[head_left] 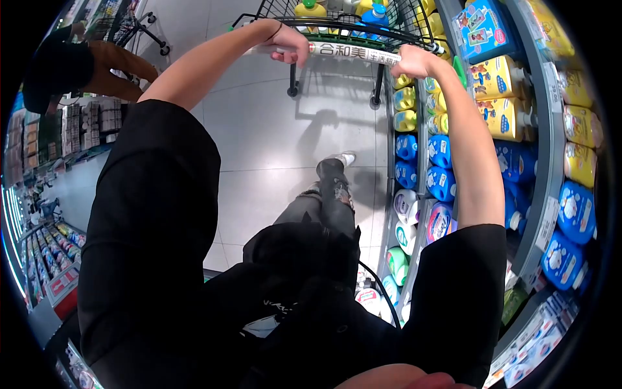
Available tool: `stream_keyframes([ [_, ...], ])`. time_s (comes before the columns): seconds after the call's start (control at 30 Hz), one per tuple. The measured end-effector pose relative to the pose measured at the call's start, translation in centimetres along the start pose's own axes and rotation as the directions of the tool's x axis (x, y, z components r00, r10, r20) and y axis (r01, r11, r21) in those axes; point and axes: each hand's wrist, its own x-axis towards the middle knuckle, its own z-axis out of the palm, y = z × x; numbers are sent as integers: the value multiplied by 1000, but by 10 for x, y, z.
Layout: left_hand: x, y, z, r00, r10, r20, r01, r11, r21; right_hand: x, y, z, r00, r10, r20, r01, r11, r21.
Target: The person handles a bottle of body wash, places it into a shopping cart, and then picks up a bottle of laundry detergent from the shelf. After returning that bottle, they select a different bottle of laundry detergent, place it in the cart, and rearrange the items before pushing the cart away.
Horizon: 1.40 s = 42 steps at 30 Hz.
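A shopping cart with a black wire basket is in front of me at the top of the view. Its white handle carries printed lettering. My left hand is closed around the handle's left part, and my right hand grips its right end. Inside the basket, beyond the handle, are a yellow bottle and a blue bottle, partly hidden by the wires.
Close along my right runs a shelf with yellow jugs, blue detergent bottles and a price rail. At the left, another person stands near a second cart. Pale floor tiles lie below me.
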Motion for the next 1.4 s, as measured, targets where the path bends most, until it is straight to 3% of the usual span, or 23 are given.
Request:
stream_keyframes([
  [0.2, -4, -19, 63, 992, 78, -96, -76, 997, 24, -52, -19, 46, 999, 23, 37, -22, 999, -47],
  [0.23, -9, -21, 77, 982, 101, -159, -98, 995, 26, -63, -22, 52, 996, -84, 23, 86, 994, -70],
  [0.33, -18, -25, 117, 956, 151, -250, -152, 988, 17, -80, -18, 77, 998, -32, 56, 37, 995, -89],
  [0.43, -25, -25, 151, 929, 206, -308, -169, 975, 145, -101, -16, 100, 998, -3, 60, 8, 997, -83],
  [0.5, -25, -25, 172, 912, 235, -336, -170, 962, 212, -113, -13, 109, 987, 60, 147, -39, 989, -140],
  [0.57, -25, -25, 190, 916, 249, -315, -192, 960, 202, -127, -8, 122, 992, 26, 127, -2, 981, -193],
  [0.77, -17, -25, 240, 948, 283, -144, -281, 959, 29, -178, -15, 147, 979, 142, 143, -115, 977, -181],
  [0.83, -19, -20, 257, 954, 262, -149, -245, 962, 119, -191, -13, 156, 973, 174, 152, -146, 973, -179],
  [0.93, -19, -14, 285, 941, 277, -192, -250, 956, 156, -217, -12, 169, 987, 126, 102, -100, 969, -225],
  [1.13, -4, -21, 331, 949, 265, -172, -247, 962, 119, -264, -14, 202, 988, 151, -25, -152, 954, -257],
  [1.23, -32, -9, 358, 922, 311, -230, -268, 942, 200, -283, -10, 224, 988, 123, -90, -142, 957, -254],
  [1.4, -33, -10, 407, 854, 279, -440, -106, 920, 376, -319, -10, 251, 983, 92, -160, -129, 962, -241],
])
